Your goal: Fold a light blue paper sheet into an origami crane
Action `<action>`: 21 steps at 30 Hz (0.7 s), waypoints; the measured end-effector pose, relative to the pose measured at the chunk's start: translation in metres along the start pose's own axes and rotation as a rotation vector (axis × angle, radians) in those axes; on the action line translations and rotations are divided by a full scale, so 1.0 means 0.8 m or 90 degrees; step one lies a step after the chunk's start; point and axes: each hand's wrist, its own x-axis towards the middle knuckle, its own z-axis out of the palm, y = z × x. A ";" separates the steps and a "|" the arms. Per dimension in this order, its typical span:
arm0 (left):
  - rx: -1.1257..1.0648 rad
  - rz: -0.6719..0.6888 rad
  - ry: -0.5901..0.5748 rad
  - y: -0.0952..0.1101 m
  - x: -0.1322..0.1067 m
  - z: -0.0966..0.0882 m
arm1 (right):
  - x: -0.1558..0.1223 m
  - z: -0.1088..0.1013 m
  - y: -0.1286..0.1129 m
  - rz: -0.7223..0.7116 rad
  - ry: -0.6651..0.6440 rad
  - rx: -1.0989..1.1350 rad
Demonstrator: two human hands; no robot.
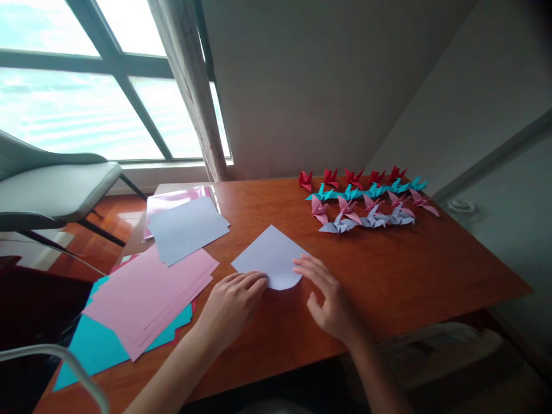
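Note:
A pale lavender sheet of paper (271,253) lies turned cornerwise on the brown table in front of me, its near edge curving up or over. My left hand (239,293) has its fingers closed on the near left edge of that sheet. Over the right corner, my right hand (323,293) touches the paper with its fingertips, fingers stretched and thumb held apart. The edge under my left fingers is hidden.
Rows of folded paper cranes in red, turquoise (351,192), pink and lavender (374,218) stand at the back right. To the left lie lavender sheets (187,227), pink sheets (150,293) and turquoise sheets (95,345). A chair (56,190) stands by the window.

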 end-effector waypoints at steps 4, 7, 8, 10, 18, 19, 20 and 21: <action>-0.027 -0.011 0.064 -0.001 -0.005 0.007 | -0.001 0.001 -0.004 -0.006 -0.039 -0.009; -0.052 -0.018 0.084 -0.002 -0.006 0.009 | 0.001 0.003 -0.005 0.014 -0.030 -0.028; -0.061 -0.018 0.089 -0.002 -0.006 0.010 | 0.001 0.005 -0.005 0.026 -0.018 -0.031; -0.074 -0.010 0.097 -0.002 -0.006 0.011 | 0.002 0.008 -0.003 0.048 0.007 -0.029; -0.152 -0.047 0.155 0.004 -0.006 0.013 | 0.003 0.011 0.003 0.068 0.030 -0.015; -0.171 -0.057 0.159 0.004 -0.006 0.012 | 0.003 0.011 0.002 0.067 0.030 -0.016; -0.185 -0.063 0.157 0.004 -0.005 0.012 | 0.003 0.011 0.002 0.067 0.032 -0.017; -0.191 -0.065 0.150 0.004 -0.005 0.011 | 0.003 0.011 0.002 0.069 0.034 -0.019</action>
